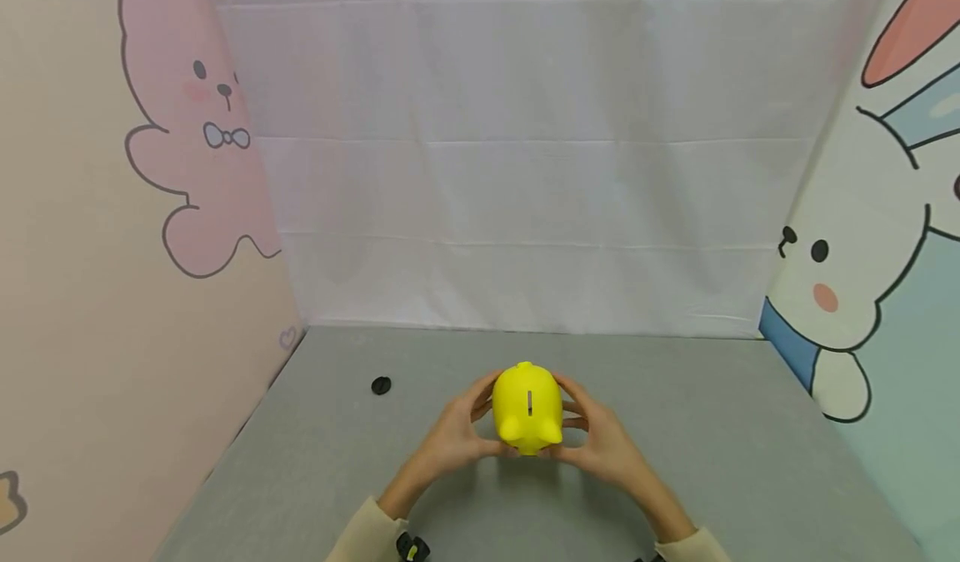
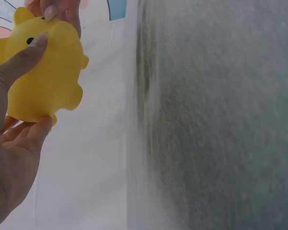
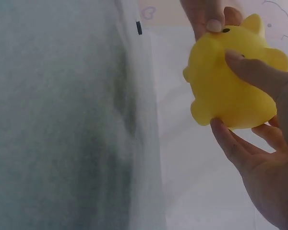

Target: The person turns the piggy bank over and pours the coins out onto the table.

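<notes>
A yellow piggy bank point(image 1: 527, 408) with a dark coin slot on top is held between both hands, raised off the grey table. My left hand point(image 1: 457, 433) grips its left side, the thumb on the face near an eye and the fingers behind. On the opposite side my right hand point(image 1: 600, 441) grips it the same way. In the left wrist view the piggy bank point(image 2: 48, 72) shows its stubby feet clear of the surface. The right wrist view shows the piggy bank point(image 3: 230, 81) with the thumb close to an eye.
A small round black cap point(image 1: 381, 385) lies on the grey table point(image 1: 712, 445), left of the hands. A white cloth point(image 1: 525, 170) hangs behind the table. Walls with cartoon rabbit and bear drawings stand on both sides.
</notes>
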A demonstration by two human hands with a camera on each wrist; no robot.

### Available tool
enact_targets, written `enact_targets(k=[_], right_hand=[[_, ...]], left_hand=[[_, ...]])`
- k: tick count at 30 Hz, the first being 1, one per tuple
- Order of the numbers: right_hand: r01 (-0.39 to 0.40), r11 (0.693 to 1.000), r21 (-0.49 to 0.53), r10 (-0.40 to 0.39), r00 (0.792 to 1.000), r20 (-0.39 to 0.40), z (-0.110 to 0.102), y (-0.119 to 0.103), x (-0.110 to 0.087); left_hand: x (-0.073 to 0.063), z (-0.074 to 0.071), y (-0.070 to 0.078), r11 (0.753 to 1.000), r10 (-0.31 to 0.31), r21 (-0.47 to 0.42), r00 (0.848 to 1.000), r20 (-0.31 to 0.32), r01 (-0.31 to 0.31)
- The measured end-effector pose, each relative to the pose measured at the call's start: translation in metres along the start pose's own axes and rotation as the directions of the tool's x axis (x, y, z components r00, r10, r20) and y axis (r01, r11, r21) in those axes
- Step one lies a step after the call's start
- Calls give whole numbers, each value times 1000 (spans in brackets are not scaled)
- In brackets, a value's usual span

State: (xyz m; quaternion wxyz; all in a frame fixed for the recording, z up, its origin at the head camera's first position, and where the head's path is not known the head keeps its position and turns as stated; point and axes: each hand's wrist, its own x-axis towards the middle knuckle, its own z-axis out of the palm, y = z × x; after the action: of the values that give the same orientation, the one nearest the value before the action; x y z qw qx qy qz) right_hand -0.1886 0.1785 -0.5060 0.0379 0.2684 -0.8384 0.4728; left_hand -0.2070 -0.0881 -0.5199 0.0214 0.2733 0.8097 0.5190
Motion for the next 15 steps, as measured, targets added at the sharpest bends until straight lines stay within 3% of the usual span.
enact_targets(k=[3, 6, 15], right_hand=[[39, 999, -15, -40, 999, -34, 2, 1, 0], [36, 999, -27, -37, 998, -44, 3, 2, 0], [9, 1000, -25, -9, 1000, -11, 1, 2, -3]], left_hand=[[0, 2, -2, 998, 39, 44, 998, -39, -37], [0, 3, -3, 998, 38, 52, 998, -49, -35], [-3, 1, -5, 999, 19, 40, 1000, -8, -19]])
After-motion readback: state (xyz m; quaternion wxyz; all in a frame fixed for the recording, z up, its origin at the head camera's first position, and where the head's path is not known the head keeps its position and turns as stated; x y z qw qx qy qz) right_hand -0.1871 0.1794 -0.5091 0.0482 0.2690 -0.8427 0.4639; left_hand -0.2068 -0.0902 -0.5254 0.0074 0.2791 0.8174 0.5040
